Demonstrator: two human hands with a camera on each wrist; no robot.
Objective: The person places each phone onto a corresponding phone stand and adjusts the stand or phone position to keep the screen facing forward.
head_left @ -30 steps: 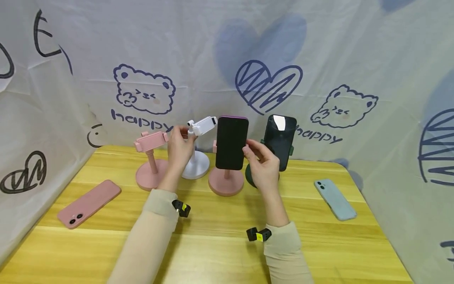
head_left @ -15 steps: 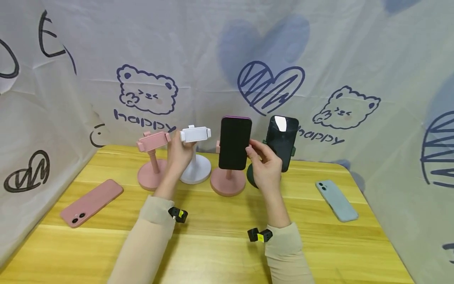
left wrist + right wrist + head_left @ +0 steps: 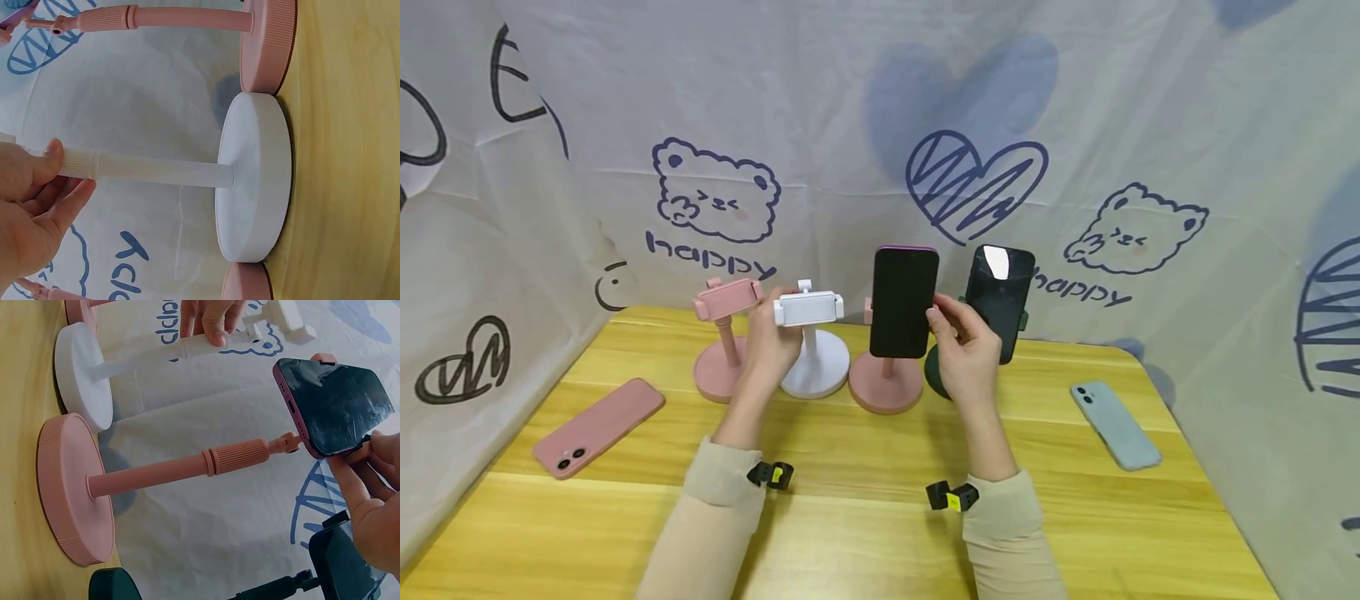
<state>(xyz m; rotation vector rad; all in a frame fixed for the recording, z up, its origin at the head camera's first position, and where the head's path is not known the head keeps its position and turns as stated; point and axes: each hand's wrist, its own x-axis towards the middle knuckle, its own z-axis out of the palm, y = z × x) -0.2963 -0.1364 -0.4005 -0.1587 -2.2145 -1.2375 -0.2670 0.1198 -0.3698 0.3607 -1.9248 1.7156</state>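
My left hand (image 3: 772,343) grips the upper post of a white phone stand (image 3: 815,379), thumb and fingers around the ribbed collar (image 3: 80,164) in the left wrist view. This stand's clamp head (image 3: 809,308) bears no phone and faces me. A black-screened phone with a purple-pink edge (image 3: 904,302) stands upright in a pink phone stand (image 3: 886,385). My right hand (image 3: 967,357) is at that phone's right edge; in the right wrist view its thumb and fingers pinch the pink clamp arm (image 3: 359,453) there. The white round base (image 3: 253,178) stands on the table.
Left of the white stand is another pink phone stand (image 3: 722,367) without a phone. A dark green stand (image 3: 934,375) at the right holds a black phone (image 3: 1000,292). A pink phone (image 3: 598,427) and a pale blue phone (image 3: 1116,425) lie face down on the wooden table (image 3: 850,533).
The white stand's clamp head has turned from a slant to level, facing me, and sits lower. Its base has come slightly nearer, with my left hand lower. My right hand has stayed at the clamp.
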